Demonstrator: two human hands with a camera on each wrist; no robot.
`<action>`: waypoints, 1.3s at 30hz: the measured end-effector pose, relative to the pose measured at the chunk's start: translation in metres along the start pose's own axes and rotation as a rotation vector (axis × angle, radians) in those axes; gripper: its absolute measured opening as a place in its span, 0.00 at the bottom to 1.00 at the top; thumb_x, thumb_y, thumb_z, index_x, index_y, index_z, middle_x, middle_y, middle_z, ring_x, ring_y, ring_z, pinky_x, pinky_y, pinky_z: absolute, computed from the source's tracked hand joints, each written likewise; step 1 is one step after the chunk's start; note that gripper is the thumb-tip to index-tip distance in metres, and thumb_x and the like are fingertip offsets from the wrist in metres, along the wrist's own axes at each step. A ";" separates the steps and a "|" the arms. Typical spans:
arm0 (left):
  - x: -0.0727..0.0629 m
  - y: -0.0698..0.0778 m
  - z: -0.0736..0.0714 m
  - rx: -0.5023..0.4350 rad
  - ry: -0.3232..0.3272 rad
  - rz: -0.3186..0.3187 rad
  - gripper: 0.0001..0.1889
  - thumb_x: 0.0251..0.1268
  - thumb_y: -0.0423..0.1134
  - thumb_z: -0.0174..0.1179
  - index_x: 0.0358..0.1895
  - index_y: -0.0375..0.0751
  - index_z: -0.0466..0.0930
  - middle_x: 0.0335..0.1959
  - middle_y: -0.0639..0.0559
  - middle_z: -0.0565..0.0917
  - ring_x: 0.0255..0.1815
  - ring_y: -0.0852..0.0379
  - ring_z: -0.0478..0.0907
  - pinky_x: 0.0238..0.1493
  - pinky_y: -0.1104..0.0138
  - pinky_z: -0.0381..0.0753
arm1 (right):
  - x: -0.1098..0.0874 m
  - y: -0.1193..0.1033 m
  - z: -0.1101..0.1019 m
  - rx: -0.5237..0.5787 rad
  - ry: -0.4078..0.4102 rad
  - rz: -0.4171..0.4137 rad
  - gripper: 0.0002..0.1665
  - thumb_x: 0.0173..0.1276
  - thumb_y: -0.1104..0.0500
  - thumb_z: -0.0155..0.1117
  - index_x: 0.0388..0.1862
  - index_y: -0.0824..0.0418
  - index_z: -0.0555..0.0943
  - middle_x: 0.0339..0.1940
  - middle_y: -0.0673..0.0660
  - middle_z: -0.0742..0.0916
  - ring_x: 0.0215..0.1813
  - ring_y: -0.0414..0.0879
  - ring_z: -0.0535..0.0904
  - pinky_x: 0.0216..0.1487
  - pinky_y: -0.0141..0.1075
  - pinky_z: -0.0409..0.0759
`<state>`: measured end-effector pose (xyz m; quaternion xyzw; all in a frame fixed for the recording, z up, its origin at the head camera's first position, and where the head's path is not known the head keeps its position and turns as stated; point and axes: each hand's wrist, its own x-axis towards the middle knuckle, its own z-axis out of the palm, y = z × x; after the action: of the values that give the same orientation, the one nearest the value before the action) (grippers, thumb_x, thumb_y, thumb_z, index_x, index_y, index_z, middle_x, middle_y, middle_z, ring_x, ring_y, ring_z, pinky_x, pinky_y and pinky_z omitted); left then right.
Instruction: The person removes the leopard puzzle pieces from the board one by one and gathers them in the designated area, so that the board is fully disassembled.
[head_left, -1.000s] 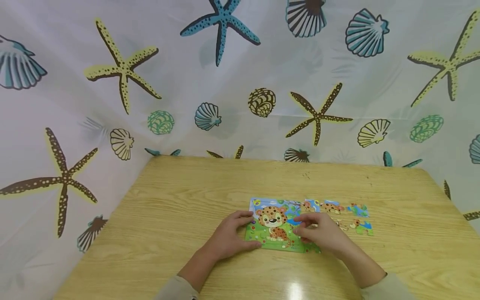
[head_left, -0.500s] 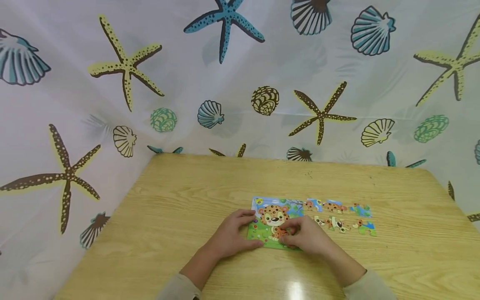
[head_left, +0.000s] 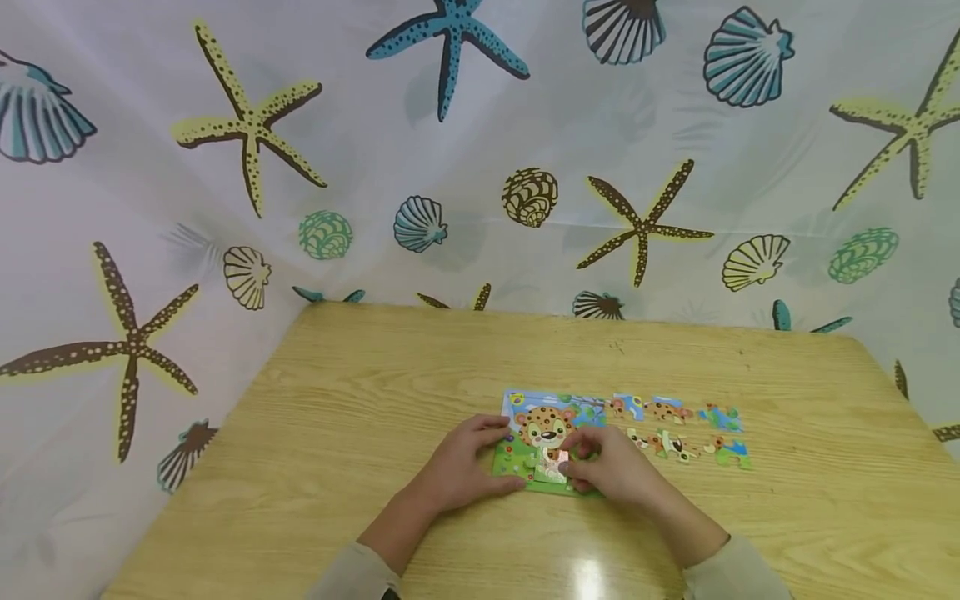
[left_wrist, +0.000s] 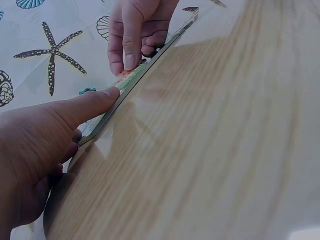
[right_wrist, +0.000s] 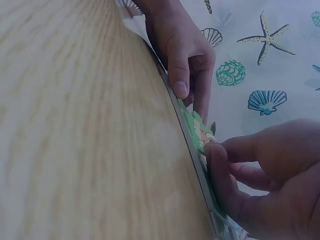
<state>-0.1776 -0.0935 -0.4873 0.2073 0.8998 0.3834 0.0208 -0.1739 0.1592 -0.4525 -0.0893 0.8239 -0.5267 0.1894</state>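
A puzzle board [head_left: 513, 467] with a spotted leopard cub on it lies flat on the table. My left hand [head_left: 465, 467] grips its left side, the thumb along the near edge and the fingers at the far left. With thumb and index finger, my right hand [head_left: 618, 462] pinches a jigsaw piece [right_wrist: 200, 131] at the cub's body. In the right wrist view this piece stands tilted up from the board. A pale patch shows beside the right fingertips in the head view; I cannot tell whether it is glare or the bare backing. The board's lower right is hidden by the right hand.
Right of the board, loose jigsaw pieces lie in two rows, among them a blue-green one [head_left: 722, 418] and a blue one [head_left: 733, 454]. The wooden table [head_left: 360, 400] meets a white curtain [head_left: 480, 150] printed with starfish and shells at its back and sides.
My right hand has moved left from the board's right side onto the cub's body, and a piece there now stands raised in its fingers. The left hand has kept its hold on the board.
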 end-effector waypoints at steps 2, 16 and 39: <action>0.000 0.000 -0.001 0.006 0.001 -0.002 0.39 0.48 0.57 0.77 0.63 0.39 0.79 0.68 0.49 0.75 0.71 0.43 0.69 0.71 0.48 0.70 | 0.001 0.001 -0.002 0.067 -0.029 0.001 0.15 0.67 0.66 0.68 0.50 0.70 0.78 0.41 0.60 0.79 0.32 0.44 0.84 0.36 0.35 0.88; 0.000 0.003 -0.002 0.000 0.000 0.004 0.39 0.48 0.56 0.77 0.63 0.40 0.79 0.68 0.51 0.75 0.71 0.43 0.69 0.70 0.47 0.70 | -0.005 0.003 -0.027 0.129 -0.126 0.000 0.19 0.70 0.55 0.67 0.51 0.67 0.79 0.36 0.57 0.90 0.31 0.45 0.84 0.32 0.35 0.82; 0.001 0.002 -0.001 -0.002 0.001 -0.001 0.39 0.48 0.57 0.77 0.63 0.40 0.79 0.69 0.50 0.74 0.71 0.43 0.69 0.71 0.46 0.70 | -0.063 0.052 -0.108 0.204 -0.055 0.041 0.26 0.72 0.54 0.65 0.58 0.73 0.73 0.44 0.53 0.88 0.38 0.41 0.83 0.42 0.36 0.86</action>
<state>-0.1779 -0.0926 -0.4853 0.2066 0.8996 0.3843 0.0204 -0.1581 0.2937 -0.4456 -0.0672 0.7620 -0.6014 0.2305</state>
